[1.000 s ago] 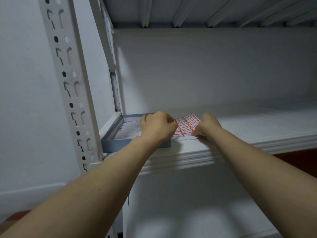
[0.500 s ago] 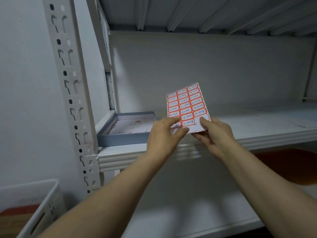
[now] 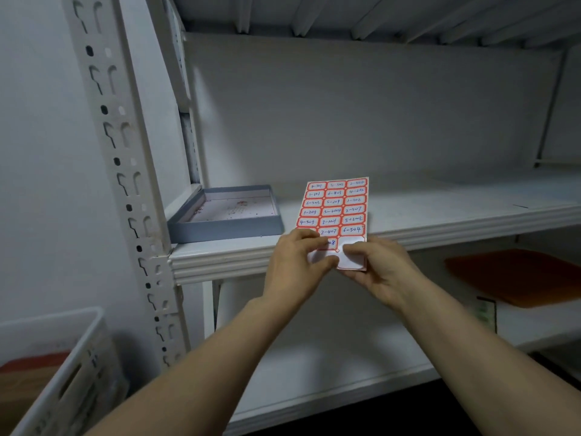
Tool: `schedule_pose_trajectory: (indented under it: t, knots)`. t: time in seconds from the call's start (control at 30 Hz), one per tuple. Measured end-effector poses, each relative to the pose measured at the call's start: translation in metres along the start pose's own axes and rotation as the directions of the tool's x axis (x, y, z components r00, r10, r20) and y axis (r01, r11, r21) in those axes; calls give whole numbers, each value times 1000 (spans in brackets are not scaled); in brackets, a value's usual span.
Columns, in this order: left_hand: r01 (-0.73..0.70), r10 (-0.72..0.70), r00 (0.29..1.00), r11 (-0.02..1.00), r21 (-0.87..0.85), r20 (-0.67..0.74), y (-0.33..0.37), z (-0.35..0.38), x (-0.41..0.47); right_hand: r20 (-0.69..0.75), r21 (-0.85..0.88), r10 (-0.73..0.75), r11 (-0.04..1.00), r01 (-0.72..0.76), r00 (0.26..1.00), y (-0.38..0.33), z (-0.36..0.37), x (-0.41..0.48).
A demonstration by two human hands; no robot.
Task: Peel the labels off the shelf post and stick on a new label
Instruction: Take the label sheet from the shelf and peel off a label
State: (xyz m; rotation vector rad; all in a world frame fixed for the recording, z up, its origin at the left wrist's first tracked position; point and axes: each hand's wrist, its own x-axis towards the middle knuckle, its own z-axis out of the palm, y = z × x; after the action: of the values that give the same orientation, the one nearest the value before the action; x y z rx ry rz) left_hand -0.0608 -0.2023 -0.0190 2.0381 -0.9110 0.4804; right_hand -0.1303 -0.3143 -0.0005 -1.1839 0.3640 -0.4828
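A sheet of red-bordered labels (image 3: 334,209) with blue handwritten numbers stands upright in front of the middle shelf edge. My right hand (image 3: 382,272) grips its bottom right corner, where several label spaces are bare white. My left hand (image 3: 297,262) pinches the sheet's lower left part, its fingertips over a label in the bottom rows. The white perforated shelf post (image 3: 125,171) rises at the left, a hand's width or more from the sheet. No label shows on the post's visible faces.
A shallow grey-blue box lid (image 3: 226,228) with red scraps inside lies on the white shelf (image 3: 440,209) beside the post. A white slotted crate (image 3: 63,372) stands at the lower left. An orange flat object (image 3: 518,278) lies on the lower shelf at right.
Both hands lifted the label sheet off the shelf and brought it toward me. It now sits lower in view, and my left fingers have closed onto its bottom rows.
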Motion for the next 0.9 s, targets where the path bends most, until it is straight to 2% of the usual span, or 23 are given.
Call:
schedule_pose_trajectory:
  t: [0.37,0.7,0.9]
  knots:
    - [-150,162,985,976,159,-61,-13,7,-6,6,-13,32,999,-32,999,28,-4,1]
    - [-168,182,979,974,149,-89,-11,3,-3,-84,-80,-49,996,42,995,30,0,7]
    - [-232,250,965,953,193,-79,-9,-4,-1,-69,-111,-110,989,102,992,27,1,6]
